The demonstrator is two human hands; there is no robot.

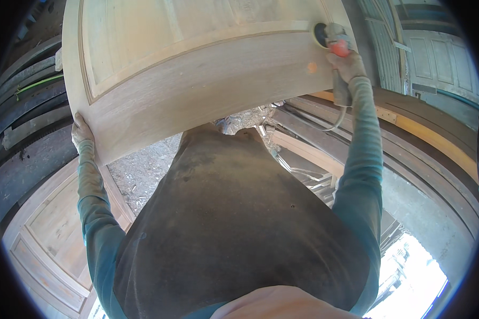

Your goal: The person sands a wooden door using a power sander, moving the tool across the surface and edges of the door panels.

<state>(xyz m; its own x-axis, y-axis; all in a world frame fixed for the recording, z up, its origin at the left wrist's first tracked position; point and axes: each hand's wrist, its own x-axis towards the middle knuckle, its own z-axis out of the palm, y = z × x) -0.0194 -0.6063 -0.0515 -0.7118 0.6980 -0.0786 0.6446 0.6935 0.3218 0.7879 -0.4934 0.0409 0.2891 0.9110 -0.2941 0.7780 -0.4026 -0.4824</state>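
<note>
A large pale wooden door (197,80) with a raised panel and grooved moulding lies across the far part of the view. My left hand (82,130) is closed around its left edge near the corner. At the door's right side my right hand (349,66) grips an angle grinder (339,47) with a red section and grey body. The grinder's dark round disc (320,35) is tilted against the door surface near the moulding. A grey cord (332,127) hangs from the tool's rear end. Below the disc, an orange-brown spot marks the wood.
Stacked dark boards (32,122) stand at the left, close to my left arm. Another panelled door (58,234) leans at lower left. Long timbers (420,127) run along the right. Wood scraps and shavings (143,170) litter the ground, and a pale door (442,61) stands at far right.
</note>
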